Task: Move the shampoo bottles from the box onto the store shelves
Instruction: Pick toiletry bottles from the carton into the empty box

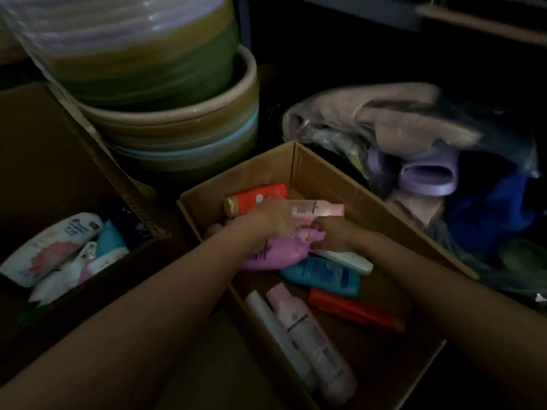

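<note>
Two cardboard boxes [299, 161] [38, 149]; about eight shampoo bottles [321, 273] in the right one; two stacked tubs [177, 125].

box [322, 170]: matt cardboard | bottles [322, 344]: smooth plastic | tubs [165, 125]: glossy plastic
</note>
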